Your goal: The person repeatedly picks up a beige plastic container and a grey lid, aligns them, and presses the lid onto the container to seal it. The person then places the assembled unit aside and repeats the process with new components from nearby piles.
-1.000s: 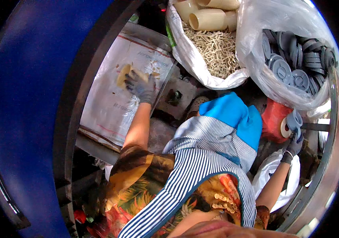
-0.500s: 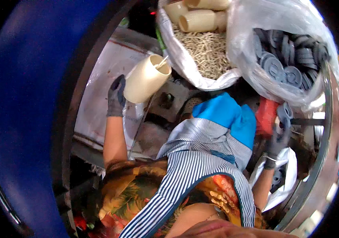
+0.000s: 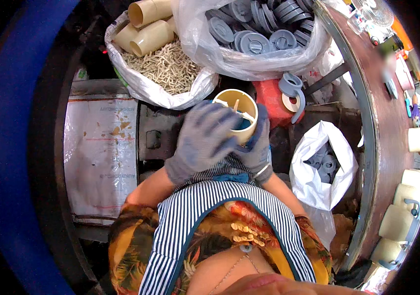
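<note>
A cream plastic cylinder is upright in front of my lap, its open top facing me. Inside it are white crosspieces and a short tan stick. My left hand, in a grey glove and blurred, lies against the cylinder's left side with its fingers bent toward the rim. On the other side my right hand, also gloved, wraps round the cylinder's wall. Just beyond, a white sack holds tan sticks and several more cream cylinders.
A clear bag of grey round lids stands beyond my hands. A grey ring-shaped part with a handle rests on red material. At right are a white bag of grey parts and a worktable. Plastic-covered board lies left.
My left hand has brought the cylinder right and nearer my body. My right hand has left the grey ring-shaped part and joined it at the cylinder. The view has shifted right.
</note>
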`<state>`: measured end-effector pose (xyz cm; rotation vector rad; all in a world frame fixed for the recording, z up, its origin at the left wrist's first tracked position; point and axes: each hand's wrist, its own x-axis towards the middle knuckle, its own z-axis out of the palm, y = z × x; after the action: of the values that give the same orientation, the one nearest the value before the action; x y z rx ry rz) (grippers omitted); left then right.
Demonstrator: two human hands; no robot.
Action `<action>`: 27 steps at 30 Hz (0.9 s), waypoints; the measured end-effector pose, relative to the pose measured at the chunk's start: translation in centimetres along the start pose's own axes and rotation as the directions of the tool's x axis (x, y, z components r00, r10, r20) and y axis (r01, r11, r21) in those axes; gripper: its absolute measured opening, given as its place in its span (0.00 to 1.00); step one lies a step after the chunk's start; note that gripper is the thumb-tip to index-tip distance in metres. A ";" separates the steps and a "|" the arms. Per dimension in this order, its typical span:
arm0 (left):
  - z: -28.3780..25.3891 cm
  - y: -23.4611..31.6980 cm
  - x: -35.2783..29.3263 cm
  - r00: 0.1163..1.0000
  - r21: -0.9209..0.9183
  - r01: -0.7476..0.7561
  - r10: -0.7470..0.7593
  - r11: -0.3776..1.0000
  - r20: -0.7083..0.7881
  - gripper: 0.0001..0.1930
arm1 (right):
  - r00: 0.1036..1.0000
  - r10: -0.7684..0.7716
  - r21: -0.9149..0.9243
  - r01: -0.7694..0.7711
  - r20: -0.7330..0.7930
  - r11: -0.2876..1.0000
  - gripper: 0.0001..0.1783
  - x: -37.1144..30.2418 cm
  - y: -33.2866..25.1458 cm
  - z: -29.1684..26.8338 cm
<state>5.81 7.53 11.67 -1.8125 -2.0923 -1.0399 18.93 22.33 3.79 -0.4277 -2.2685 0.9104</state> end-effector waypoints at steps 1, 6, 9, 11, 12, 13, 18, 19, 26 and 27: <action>1.3 0.6 1.0 1.000 0.076 -0.025 0.024 0.997 0.019 0.24 | 0.996 -0.080 -0.145 0.073 -0.047 0.987 0.57 -0.6 0.6 1.2; 5.3 -0.4 1.9 0.994 0.228 -0.088 0.072 0.970 0.078 0.18 | 0.991 -0.112 -0.233 0.093 -0.070 0.968 0.55 -2.1 1.4 2.5; 5.0 -1.0 1.6 0.985 0.157 -0.145 0.128 0.977 0.111 0.14 | 0.992 -0.091 -0.193 0.073 -0.086 0.978 0.55 -2.7 1.1 2.7; 4.2 -0.8 2.1 0.939 0.092 -0.080 0.044 0.993 0.342 0.14 | 0.991 -0.077 -0.177 0.057 -0.111 0.983 0.57 -2.5 1.2 2.6; 3.6 -0.7 2.1 0.891 0.064 -0.050 0.016 0.997 0.455 0.14 | 0.999 -0.032 -0.089 0.029 -0.030 0.996 0.57 -2.8 1.1 2.9; 3.6 -0.6 2.4 0.884 0.041 -0.077 0.049 0.996 0.465 0.16 | 0.999 0.016 -0.025 -0.015 0.031 1.000 0.57 -2.9 1.1 2.6; 2.4 -4.1 2.2 0.978 0.216 -0.200 0.208 0.956 -0.018 0.20 | 0.991 0.027 -0.067 -0.036 -0.127 0.997 0.62 -1.0 0.5 2.4; 0.9 -4.9 3.0 0.955 0.205 -0.209 0.245 0.956 -0.167 0.16 | 0.995 0.008 -0.109 -0.019 -0.100 0.994 0.63 -0.7 0.9 1.9; -1.0 -12.9 8.4 0.589 0.668 0.238 -0.652 0.705 0.478 0.29 | 0.998 0.006 0.043 -0.009 0.064 0.999 0.67 1.8 1.6 -1.2; 0.9 -17.1 5.9 0.850 0.202 0.238 -0.305 0.950 0.430 0.33 | 0.984 0.015 0.100 -0.033 0.176 0.994 0.68 3.1 0.6 -2.7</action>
<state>-11.16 12.57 7.80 -1.8642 -2.6845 -0.5179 18.54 25.68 6.22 -0.3417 -2.3653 1.1110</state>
